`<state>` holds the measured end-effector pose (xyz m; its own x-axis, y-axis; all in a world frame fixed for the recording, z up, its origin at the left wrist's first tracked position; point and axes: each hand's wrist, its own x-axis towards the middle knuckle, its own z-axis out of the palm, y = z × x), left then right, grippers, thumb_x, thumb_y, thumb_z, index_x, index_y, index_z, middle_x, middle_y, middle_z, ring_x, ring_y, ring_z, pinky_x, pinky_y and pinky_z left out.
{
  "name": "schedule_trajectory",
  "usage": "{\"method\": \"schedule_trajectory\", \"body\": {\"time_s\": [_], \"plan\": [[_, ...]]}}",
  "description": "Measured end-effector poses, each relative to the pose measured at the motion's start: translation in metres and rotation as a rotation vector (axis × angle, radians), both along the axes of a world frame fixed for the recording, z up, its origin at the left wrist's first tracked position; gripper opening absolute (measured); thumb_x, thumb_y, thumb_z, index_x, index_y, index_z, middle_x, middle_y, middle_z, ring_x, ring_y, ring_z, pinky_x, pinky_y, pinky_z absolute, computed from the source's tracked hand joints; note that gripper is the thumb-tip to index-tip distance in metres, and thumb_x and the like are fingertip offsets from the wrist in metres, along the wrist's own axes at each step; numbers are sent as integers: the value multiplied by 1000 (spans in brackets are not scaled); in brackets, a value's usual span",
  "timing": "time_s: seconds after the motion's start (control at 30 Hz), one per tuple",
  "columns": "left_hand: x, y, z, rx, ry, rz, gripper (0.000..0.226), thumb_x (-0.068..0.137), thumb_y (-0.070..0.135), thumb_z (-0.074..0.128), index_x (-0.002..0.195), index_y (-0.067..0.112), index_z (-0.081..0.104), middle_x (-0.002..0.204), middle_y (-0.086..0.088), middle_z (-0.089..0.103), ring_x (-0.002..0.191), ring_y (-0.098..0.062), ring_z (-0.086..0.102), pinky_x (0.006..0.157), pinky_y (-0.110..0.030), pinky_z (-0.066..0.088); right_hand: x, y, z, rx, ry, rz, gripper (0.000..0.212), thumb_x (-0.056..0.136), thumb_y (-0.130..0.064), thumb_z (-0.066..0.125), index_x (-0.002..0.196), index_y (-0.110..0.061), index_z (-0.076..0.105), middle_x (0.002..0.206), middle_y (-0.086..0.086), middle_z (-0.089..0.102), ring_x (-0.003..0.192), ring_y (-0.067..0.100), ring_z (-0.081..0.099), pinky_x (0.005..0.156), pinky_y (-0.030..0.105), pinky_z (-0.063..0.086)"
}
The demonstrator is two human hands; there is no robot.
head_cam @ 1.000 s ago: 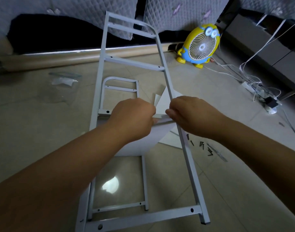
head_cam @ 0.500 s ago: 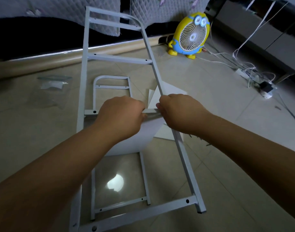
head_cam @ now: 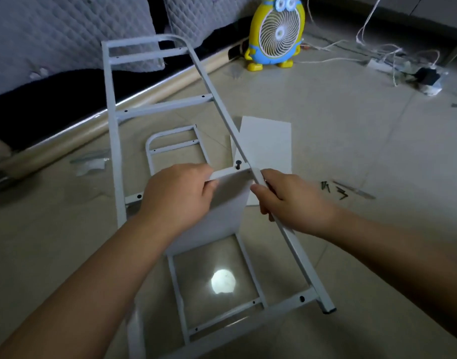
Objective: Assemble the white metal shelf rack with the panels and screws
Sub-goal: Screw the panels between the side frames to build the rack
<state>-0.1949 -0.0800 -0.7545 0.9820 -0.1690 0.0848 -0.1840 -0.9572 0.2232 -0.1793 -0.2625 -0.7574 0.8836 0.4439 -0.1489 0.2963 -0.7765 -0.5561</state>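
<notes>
Two grips meet at the middle of the white side frame [head_cam: 113, 141], which slants over the floor [head_cam: 351, 141]: the left grip [head_cam: 180, 195] curls its fingers over the top edge of a white panel [head_cam: 230, 195] under the frame's crossbar, and the right grip [head_cam: 292, 200] is wrapped round the right rail just beside it. One black screw [head_cam: 238, 164] stands up at the joint between them. Beneath lies a second frame [head_cam: 148, 156], with loose screws [head_cam: 342, 194] to the right and a yellow fan [head_cam: 276, 32] farther off.
</notes>
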Motion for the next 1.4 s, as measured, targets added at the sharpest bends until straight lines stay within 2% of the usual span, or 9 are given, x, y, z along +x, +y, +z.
{"method": "schedule_trajectory", "body": {"time_s": [0.2, 0.3, 0.47, 0.63, 0.8, 0.9, 0.97, 1.27, 1.4], "plan": [[38, -14, 24, -415, 138, 219, 34, 95, 35, 40, 105, 11, 61, 95, -8, 66, 88, -26, 62, 84, -40, 49, -2, -2, 4, 81, -12, 26, 25, 95, -33, 42, 84, -11, 44, 81, 8, 59, 70, 20, 56, 52, 19, 33], [73, -42, 27, -589, 286, 401, 41, 93, 44, 41, 109, 8, 53, 93, -7, 63, 76, -23, 65, 76, -39, 54, -6, -4, 4, 184, 77, 23, 19, 91, -31, 51, 87, -14, 44, 70, -1, 50, 66, 15, 52, 58, 22, 38], [76, -69, 5, -486, 248, 478, 17, 87, 22, 52, 87, 6, 54, 70, -6, 51, 56, -19, 48, 50, -26, 36, -21, -30, 0, 489, 694, 114, 39, 84, -22, 65, 119, -16, 48, 91, -3, 60, 80, 8, 59, 82, 29, 51], [72, -68, -3, -346, 211, 484, 17, 84, 12, 49, 79, -1, 59, 63, -6, 48, 56, -21, 45, 49, -27, 31, -4, -79, -12, 542, 1010, 314, 48, 72, -53, 60, 110, -25, 53, 96, -8, 63, 82, 7, 63, 73, 22, 52], [71, -72, 2, -185, 195, 495, 21, 85, 13, 49, 87, -3, 64, 64, -5, 48, 54, -16, 41, 45, -25, 27, 76, -141, -91, 96, 564, -362, 24, 96, -22, 46, 102, -2, 57, 95, 12, 62, 75, 20, 58, 66, 28, 49], [69, -74, 6, -126, 192, 493, 17, 86, 15, 50, 78, 4, 61, 61, -1, 44, 53, -18, 38, 44, -26, 24, 109, -177, -146, -328, 340, -437, 25, 95, -15, 43, 99, 4, 58, 101, 22, 58, 88, 30, 55, 65, 28, 43], [68, -77, 8, -103, 190, 504, 19, 86, 15, 50, 71, 7, 56, 59, 0, 43, 55, -19, 38, 44, -26, 23, 117, -197, -172, -493, 283, -435, 28, 93, -11, 43, 108, 8, 55, 115, 25, 56, 106, 34, 53, 83, 32, 43], [68, -76, 5, -151, 171, 531, 33, 86, 16, 50, 55, 11, 38, 56, -4, 42, 55, -22, 43, 51, -27, 31, 123, -214, -233, -462, 203, -667, 56, 89, -10, 48, 139, 2, 26, 153, 18, 5, 141, 33, 4, 110, 51, 21], [66, -78, 7, -133, 157, 528, 35, 87, 12, 49, 55, 11, 34, 54, -3, 38, 48, -15, 35, 44, -25, 25, 128, -221, -237, -524, 287, -662, 64, 85, -12, 50, 141, 2, 21, 150, 16, 11, 139, 33, 13, 110, 49, 25]]}}
